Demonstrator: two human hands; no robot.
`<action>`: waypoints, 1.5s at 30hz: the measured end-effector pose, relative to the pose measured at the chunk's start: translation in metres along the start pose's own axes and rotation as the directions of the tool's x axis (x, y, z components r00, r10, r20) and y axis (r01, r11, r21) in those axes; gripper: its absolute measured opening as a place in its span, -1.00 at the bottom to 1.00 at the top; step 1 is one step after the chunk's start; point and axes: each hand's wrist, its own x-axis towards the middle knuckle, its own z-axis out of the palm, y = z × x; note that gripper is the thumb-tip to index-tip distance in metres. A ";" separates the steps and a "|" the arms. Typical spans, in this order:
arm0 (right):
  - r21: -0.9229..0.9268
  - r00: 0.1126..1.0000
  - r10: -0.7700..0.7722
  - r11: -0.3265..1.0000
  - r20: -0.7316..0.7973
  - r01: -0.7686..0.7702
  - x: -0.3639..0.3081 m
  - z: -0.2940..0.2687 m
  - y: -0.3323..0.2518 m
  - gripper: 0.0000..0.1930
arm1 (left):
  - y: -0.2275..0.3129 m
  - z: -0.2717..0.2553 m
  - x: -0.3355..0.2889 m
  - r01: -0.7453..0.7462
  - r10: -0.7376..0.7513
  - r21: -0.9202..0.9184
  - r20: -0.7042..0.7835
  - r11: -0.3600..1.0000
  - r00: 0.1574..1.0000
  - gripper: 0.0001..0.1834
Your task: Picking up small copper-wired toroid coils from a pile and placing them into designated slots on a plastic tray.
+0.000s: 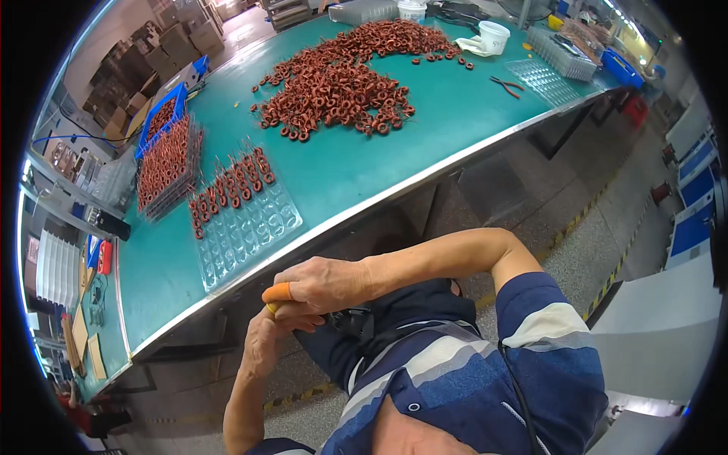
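My right hand (322, 287) and my left hand (264, 343) meet in front of the table's near edge, fingertips pressed together. An orange finger cot (277, 293) covers one right finger, and a bit of yellow shows just below it. Both hands are closed; whatever they pinch is hidden between the fingers. Just beyond them lies a clear plastic blister tray (262, 224), its far rows filled with reddish-brown ring coils (236, 191) whose wire leads stick up. A big heap of the same coils (334, 98) spreads across the green table (432, 114).
Stacked filled trays (168, 163) and a blue bin (163, 117) stand at the left. Red-handled pliers (508, 87), a white tub (493, 38) and empty blister trays (542, 80) lie toward the far right. The table's metal edge (379, 199) runs between my body and the top.
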 end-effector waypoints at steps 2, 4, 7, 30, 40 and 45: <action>-0.054 1.000 0.012 0.998 0.003 -0.011 -0.014 -0.003 -0.005 -0.71 | -0.006 0.006 0.005 -0.024 0.024 -0.006 0.033 1.000 0.999 -0.09; -0.098 1.000 0.013 0.995 0.006 -0.012 -0.019 -0.004 -0.011 -0.67 | -0.006 0.011 0.007 0.039 -0.037 -0.047 0.057 0.998 0.998 -0.11; -0.071 0.998 -0.043 0.996 0.051 0.046 -0.020 -0.005 -0.014 -0.59 | -0.002 0.009 0.011 0.016 -0.027 0.064 0.170 0.998 0.985 -0.12; -0.139 0.980 0.079 0.985 -0.181 -0.105 -0.043 -0.045 0.045 -0.50 | -0.022 -0.010 0.033 0.074 -0.057 -0.153 0.110 0.985 0.992 -0.19; -0.867 0.930 0.222 0.347 -0.294 -0.357 -0.089 -0.178 0.209 -0.78 | -0.042 -0.023 0.069 -0.073 0.346 0.744 -0.219 0.664 0.912 -0.43; -0.920 0.957 0.243 0.315 -0.158 -0.232 -0.077 -0.176 0.211 -0.84 | -0.062 -0.040 0.117 -0.079 0.567 0.977 -0.047 0.196 0.822 -0.33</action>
